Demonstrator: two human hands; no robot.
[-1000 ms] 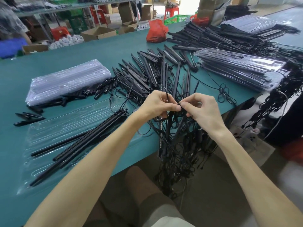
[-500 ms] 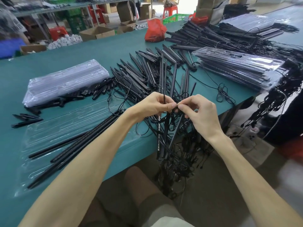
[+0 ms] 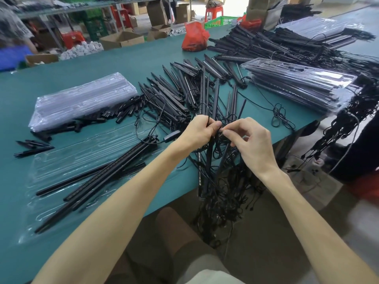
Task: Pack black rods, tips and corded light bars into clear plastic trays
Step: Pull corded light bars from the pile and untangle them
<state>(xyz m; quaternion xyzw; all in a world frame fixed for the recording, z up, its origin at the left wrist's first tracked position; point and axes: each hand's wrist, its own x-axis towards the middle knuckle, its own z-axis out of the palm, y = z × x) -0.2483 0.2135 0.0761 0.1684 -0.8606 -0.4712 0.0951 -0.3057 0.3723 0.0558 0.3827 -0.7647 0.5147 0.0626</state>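
Head view shows your left hand (image 3: 195,133) and right hand (image 3: 253,145) close together above the near edge of the bench (image 3: 61,66). Each pinches the tangled black cord (image 3: 218,140) between thumb and fingertips. Below them a bundle of corded light bars (image 3: 206,173) lies over the bench edge, its cords dangling toward the floor. To your left a clear tray (image 3: 71,158) lies flat with several long black rods (image 3: 106,175) slanting across it. A few loose tips (image 3: 34,147) lie near its far-left corner. A stack of empty trays (image 3: 82,99) sits beyond, and filled trays (image 3: 297,87) are stacked at the right.
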